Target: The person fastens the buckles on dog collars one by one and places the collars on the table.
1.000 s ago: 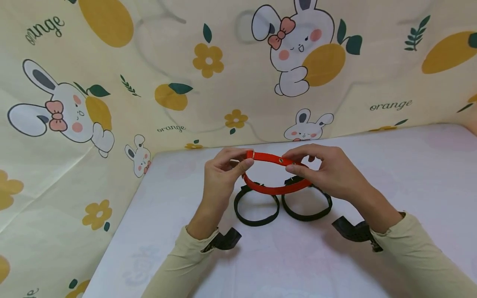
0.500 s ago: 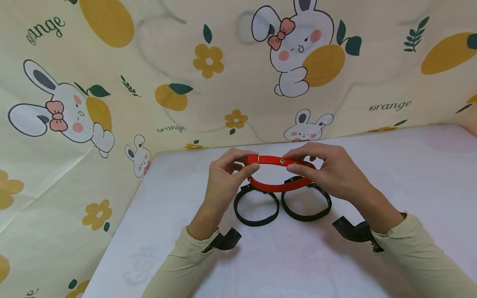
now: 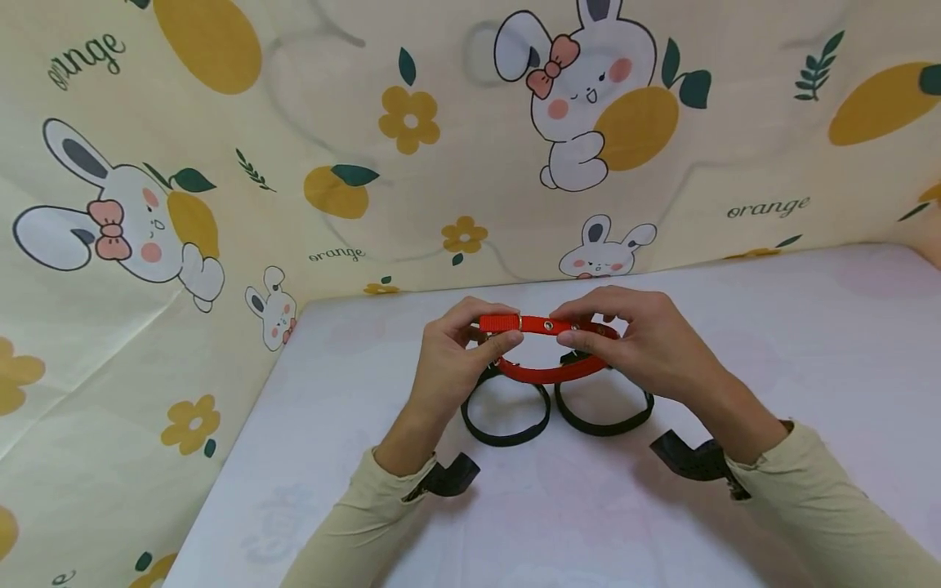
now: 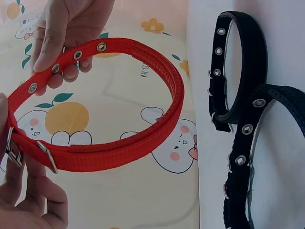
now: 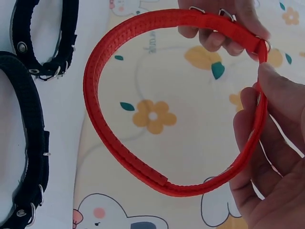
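A red dog collar (image 3: 555, 375) is held up as a closed loop between both hands. My left hand (image 3: 459, 355) pinches its buckle end between thumb and fingers. My right hand (image 3: 647, 339) pinches the strap part with metal eyelets. In the left wrist view, a metal buckle (image 4: 13, 147) and a D-ring sit near the left fingers, and several eyelets run along the strap by the right hand. From the right wrist, the strap end is seen running through the loop at the buckle end. Behind and below lie two black collars, one left (image 3: 506, 441) and one right (image 3: 604, 429).
Both black collars lie as loops side by side on the white tabletop (image 3: 559, 523). A cream cloth (image 3: 412, 204) printed with rabbits and oranges stands behind the table and along its left side. A black strap piece (image 3: 691, 457) sticks out at each sleeve cuff.
My left hand has shifted right and slightly down, bringing the buckle end nearer to my right hand. The red collar's loop looks narrower. The black collars have stayed put.
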{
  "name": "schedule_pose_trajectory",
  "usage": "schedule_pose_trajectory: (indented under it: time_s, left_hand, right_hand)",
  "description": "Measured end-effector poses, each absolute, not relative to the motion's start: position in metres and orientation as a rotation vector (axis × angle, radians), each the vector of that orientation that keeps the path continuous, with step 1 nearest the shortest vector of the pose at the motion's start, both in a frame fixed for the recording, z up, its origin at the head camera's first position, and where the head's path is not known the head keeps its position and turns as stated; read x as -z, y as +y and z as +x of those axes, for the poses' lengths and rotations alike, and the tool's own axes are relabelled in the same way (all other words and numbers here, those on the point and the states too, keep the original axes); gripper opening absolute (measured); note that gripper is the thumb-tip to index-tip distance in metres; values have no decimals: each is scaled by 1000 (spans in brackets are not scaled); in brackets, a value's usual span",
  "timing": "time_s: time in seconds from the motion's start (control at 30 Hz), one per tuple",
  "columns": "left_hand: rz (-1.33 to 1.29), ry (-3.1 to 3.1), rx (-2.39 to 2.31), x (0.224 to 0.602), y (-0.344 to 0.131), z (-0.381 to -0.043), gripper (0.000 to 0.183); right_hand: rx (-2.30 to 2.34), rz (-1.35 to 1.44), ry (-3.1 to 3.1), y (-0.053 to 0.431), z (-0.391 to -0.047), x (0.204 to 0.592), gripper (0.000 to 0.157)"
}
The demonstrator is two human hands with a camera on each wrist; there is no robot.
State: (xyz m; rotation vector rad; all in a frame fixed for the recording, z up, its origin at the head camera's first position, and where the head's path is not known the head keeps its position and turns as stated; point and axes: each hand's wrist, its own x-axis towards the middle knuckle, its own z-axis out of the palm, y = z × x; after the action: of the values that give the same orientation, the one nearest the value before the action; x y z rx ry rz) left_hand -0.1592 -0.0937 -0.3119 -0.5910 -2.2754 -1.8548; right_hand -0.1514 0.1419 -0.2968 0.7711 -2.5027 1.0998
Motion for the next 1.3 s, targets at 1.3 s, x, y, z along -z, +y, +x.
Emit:
schedule_pose_trajectory:
  time_s: [1.3]
  left_hand:
    - [-421,-2177,2124,315,-90,-159,28]
  right_hand:
    - [-1152,646,-2537,141,-151,297,26]
